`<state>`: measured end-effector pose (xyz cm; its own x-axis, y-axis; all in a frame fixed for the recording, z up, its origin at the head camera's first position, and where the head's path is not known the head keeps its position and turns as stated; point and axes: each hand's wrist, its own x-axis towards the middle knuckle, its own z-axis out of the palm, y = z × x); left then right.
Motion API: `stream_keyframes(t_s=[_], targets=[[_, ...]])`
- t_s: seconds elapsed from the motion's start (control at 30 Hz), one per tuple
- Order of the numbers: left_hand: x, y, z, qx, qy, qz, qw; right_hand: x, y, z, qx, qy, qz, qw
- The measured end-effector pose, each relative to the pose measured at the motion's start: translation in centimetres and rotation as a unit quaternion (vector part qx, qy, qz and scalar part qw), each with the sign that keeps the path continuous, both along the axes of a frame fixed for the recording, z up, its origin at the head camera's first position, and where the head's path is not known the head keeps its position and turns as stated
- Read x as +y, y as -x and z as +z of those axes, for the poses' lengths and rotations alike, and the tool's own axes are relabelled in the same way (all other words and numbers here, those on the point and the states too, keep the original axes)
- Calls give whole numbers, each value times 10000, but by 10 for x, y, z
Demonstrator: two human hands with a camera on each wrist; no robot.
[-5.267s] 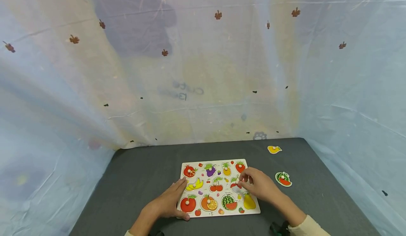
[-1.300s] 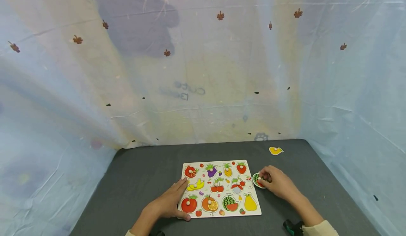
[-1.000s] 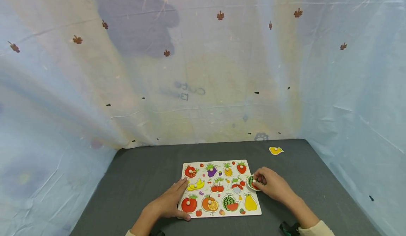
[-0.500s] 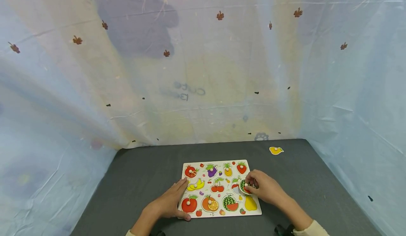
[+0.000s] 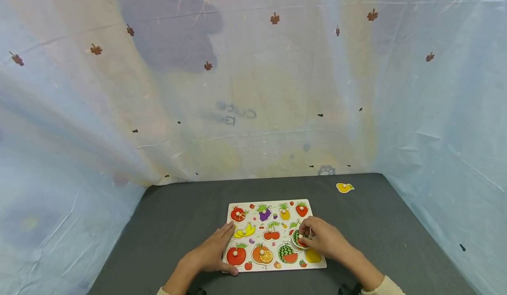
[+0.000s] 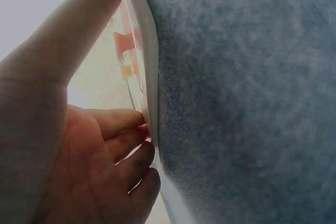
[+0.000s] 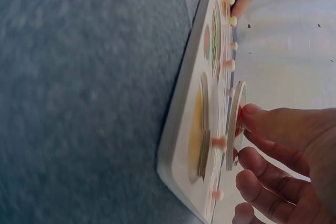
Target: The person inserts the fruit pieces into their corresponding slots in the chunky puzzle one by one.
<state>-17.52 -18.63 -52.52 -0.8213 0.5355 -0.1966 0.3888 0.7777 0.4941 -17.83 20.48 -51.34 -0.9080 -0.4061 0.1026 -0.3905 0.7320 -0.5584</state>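
My right hand (image 5: pixel 326 240) pinches the knob of a round watermelon puzzle piece (image 5: pixel 295 241) between thumb and finger. In the right wrist view that watermelon piece (image 7: pixel 231 142) is tilted on edge, a little above the white puzzle board (image 7: pixel 176 114). Printed watermelon (image 5: pixel 287 254) and pear (image 5: pixel 313 256) shapes without knobs lie on the board's near right. My left hand (image 5: pixel 210 251) rests at the board's left side, its fingers on the left edge and its thumb at the near left corner. Knobbed fruit pieces, such as the tomato-like piece (image 5: pixel 235 256), sit in other slots.
A yellow pear puzzle piece (image 5: pixel 344 188) lies apart at the far right of the dark grey table (image 5: pixel 178 215). Pale patterned curtains (image 5: pixel 253 88) hang at the back and both sides. Wooden knobs stand up from the board.
My right hand, which was over the board's cherry-like piece seconds ago, has since picked the watermelon piece off the table and carried it left over the board. My left hand stays put.
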Motion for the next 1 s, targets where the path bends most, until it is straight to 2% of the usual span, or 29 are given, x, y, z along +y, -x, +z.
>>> stream_keyframes(t_s=[0.37, 0.7, 1.0], targets=[[-1, 2, -2, -5, 61, 9, 10000, -14, -1, -6, 46, -32, 402, 9992], [0, -2, 6, 100, -46, -124, 9999, -27, -6, -7, 215, -16, 582, 9981], [-1, 1, 3, 35, -72, -120, 9999, -34, -8, -7, -24, 85, 743, 9972]])
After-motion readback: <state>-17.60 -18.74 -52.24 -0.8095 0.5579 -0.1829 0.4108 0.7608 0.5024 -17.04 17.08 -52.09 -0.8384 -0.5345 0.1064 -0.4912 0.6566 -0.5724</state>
